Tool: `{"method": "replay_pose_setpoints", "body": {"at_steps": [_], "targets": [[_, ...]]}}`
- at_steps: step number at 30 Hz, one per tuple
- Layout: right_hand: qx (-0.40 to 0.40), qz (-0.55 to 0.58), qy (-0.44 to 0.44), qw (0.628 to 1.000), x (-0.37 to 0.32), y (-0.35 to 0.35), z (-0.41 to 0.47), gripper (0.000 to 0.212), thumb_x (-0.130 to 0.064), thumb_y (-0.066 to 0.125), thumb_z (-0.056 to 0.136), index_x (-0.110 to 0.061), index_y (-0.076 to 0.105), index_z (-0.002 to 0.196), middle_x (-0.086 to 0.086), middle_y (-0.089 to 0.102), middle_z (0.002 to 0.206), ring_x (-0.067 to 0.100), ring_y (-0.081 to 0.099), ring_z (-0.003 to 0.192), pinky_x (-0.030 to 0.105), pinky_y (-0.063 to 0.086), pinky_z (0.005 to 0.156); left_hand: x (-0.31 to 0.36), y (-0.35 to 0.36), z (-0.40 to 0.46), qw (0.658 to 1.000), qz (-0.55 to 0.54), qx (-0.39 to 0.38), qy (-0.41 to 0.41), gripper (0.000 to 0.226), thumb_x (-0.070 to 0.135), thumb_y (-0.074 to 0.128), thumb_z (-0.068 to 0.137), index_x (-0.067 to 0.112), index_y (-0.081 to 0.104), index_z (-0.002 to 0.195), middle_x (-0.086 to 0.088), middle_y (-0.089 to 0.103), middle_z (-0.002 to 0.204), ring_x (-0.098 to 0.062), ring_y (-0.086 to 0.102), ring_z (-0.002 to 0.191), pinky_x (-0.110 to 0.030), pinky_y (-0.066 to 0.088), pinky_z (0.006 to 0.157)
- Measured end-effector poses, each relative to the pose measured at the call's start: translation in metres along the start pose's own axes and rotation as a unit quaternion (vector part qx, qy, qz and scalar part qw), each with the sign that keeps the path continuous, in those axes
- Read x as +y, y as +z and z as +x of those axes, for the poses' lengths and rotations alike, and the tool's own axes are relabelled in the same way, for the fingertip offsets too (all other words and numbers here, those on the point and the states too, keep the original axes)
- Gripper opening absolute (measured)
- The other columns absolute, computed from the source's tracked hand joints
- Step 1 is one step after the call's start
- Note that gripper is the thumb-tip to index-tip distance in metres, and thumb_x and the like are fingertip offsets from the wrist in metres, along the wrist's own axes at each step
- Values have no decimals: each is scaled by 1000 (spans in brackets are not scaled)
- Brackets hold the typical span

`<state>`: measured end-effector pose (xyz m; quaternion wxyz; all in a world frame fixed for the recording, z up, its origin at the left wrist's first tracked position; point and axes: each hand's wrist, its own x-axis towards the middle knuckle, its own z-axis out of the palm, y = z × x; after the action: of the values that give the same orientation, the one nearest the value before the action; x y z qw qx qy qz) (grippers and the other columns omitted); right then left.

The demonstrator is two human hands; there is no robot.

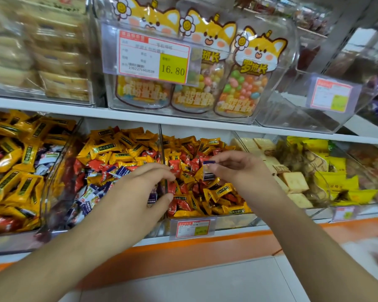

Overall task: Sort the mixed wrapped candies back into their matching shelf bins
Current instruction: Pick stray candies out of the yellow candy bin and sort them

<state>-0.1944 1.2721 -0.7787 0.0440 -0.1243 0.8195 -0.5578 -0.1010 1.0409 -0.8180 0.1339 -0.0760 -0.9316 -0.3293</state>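
Three clear shelf bins hold mixed wrapped candies. The left bin (52,175) is mostly yellow, the middle bin (162,136) has yellow, red and purple-white pieces, and the right bin (238,221) has red and yellow ones. My right hand (238,171) hovers over the right bin and pinches a purple-white candy (208,171) between thumb and fingers. My left hand (140,190) reaches over the divider between the middle and right bins, fingers curved down toward the candies; whether it holds one I cannot tell.
Further right is a bin (314,214) of biscuits and yellow packs. The shelf above carries jelly-bean pouches (242,83) behind a 16.80 price tag (153,57), and an acrylic bin (303,118). An orange shelf edge (205,247) runs below.
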Motion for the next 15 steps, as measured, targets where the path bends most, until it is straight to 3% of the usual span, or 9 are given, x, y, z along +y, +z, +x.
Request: {"method": "replay_pose_setpoints", "body": {"at_steps": [3,5,7,9,11,13,15], "targets": [[-38,12,-10,999,-15,26,-14,6,-13,82,87,-16,80,92,2,78,86,5,67,70,19,52,62,7,-8,-2,993,-103,23,-45,40,53,67,87,49,57,126,31,61,119,12,58,110,-19,49,95],[-76,36,-20,996,-23,42,-23,7,-9,82,86,-10,80,93,5,78,83,7,69,71,14,50,62,13,-15,-3,976,-198,17,-85,31,46,73,86,44,64,115,19,70,103,3,67,99,-27,54,90],[-96,33,-26,994,-30,45,-26,6,-10,79,89,-11,80,95,6,78,84,12,73,76,18,53,65,10,-18,-3,978,-183,35,-95,15,38,75,88,40,68,100,13,72,89,0,70,91,-34,56,87],[-54,1,-18,998,-27,36,-19,8,-14,75,93,-20,80,94,0,79,87,13,75,83,33,60,74,0,-19,-3,988,-100,61,-105,10,39,73,90,39,65,96,17,70,85,2,68,88,-34,57,84],[14,-71,-14,997,-11,22,-7,14,-17,71,96,-28,78,93,-6,78,91,11,74,86,44,62,82,-10,-22,-2,991,-4,76,-106,15,37,68,94,41,61,107,20,70,100,2,65,95,-30,57,88],[39,-166,-26,985,8,15,2,17,-18,69,97,-33,75,101,-12,75,96,3,70,91,40,61,85,-18,-22,-1,992,73,50,-87,40,36,63,98,41,52,136,17,57,137,-7,59,118,-30,53,97],[15,-234,-43,971,23,16,8,25,-20,66,98,-33,70,120,-16,71,112,-2,64,105,33,57,96,-19,-21,-1,994,92,6,-51,56,39,57,100,45,35,151,24,32,157,-8,46,137,-33,49,106]]}}
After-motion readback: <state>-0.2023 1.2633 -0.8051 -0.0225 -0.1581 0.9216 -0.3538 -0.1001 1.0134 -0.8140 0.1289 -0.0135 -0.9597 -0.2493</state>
